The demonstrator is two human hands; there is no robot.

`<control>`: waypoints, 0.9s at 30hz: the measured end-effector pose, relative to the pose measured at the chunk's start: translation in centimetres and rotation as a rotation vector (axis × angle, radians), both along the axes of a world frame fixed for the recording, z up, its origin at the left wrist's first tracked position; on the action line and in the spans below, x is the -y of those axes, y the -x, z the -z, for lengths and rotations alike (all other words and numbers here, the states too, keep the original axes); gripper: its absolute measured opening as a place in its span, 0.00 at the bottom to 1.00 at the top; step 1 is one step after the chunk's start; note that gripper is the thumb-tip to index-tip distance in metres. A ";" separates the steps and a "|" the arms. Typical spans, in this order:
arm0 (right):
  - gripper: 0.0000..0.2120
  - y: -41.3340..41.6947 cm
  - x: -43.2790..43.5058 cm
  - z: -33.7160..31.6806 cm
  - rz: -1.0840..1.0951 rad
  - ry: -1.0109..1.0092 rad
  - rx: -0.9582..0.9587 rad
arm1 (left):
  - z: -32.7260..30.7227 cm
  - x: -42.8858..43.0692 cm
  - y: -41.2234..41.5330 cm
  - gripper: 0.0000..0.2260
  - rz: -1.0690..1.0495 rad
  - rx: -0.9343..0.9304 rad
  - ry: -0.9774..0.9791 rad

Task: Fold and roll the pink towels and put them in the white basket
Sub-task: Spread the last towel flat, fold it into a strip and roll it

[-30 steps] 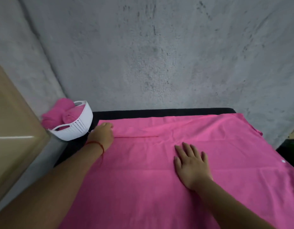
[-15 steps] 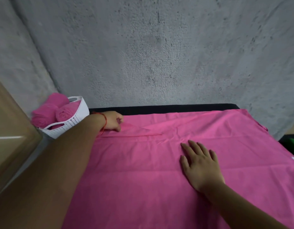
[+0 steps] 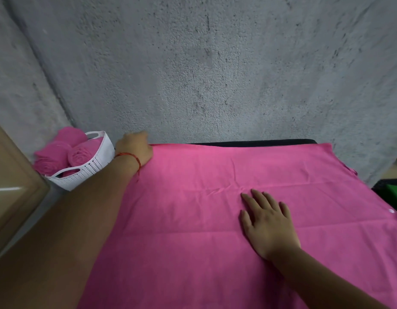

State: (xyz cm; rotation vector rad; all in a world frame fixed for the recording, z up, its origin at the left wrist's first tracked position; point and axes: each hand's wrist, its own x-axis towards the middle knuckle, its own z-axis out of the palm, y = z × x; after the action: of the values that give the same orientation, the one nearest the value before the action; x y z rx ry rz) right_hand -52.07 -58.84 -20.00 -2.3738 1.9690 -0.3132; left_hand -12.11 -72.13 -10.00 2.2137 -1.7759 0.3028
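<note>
Spreading and smoothing looks to be the step in hand: the pink towel (image 3: 215, 197) lies open and nearly flat over the black table (image 3: 248, 142), covering most of it, with a few faint creases across the middle and its right corner hanging off the edge. No fold has been made in it yet, so the next move likely calls for taking two corners and bringing one edge evenly over the other before any rolling. The white basket (image 3: 99, 161) stands at the table's far left corner, just beside the towel's edge, with rolled towels (image 3: 79, 152) already piled in it. The left arm reaches far forward, and the left hand (image 3: 135, 150) sits on the towel's far left corner next to the basket; its fingers are hidden behind the knuckles, so I cannot tell whether they pinch the cloth or only press it. The right hand (image 3: 268, 221) lies palm down near the middle, fingers straight and slightly spread, grasping nothing, pinning the cloth. A red string bracelet (image 3: 128, 155) circles the left wrist.
</note>
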 end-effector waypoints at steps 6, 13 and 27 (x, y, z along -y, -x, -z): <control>0.32 0.0 0.0 -0.1 -0.006 -0.007 0.010 | 2.9 0.1 -0.2 0.23 -0.181 0.071 -0.319; 0.32 0.1 0.0 0.1 -0.004 -0.005 0.016 | 3.1 0.5 -2.9 0.15 -0.137 -0.060 -0.438; 0.32 0.1 0.0 0.0 0.000 -0.004 0.024 | 5.6 -1.7 -3.0 0.25 -0.076 -0.518 -0.186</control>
State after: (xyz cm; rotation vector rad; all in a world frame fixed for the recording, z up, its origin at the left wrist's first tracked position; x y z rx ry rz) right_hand -52.18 -58.82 -19.95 -2.3571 1.9572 -0.3361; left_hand -9.07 -70.44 -15.61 2.2150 -1.4833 -0.4048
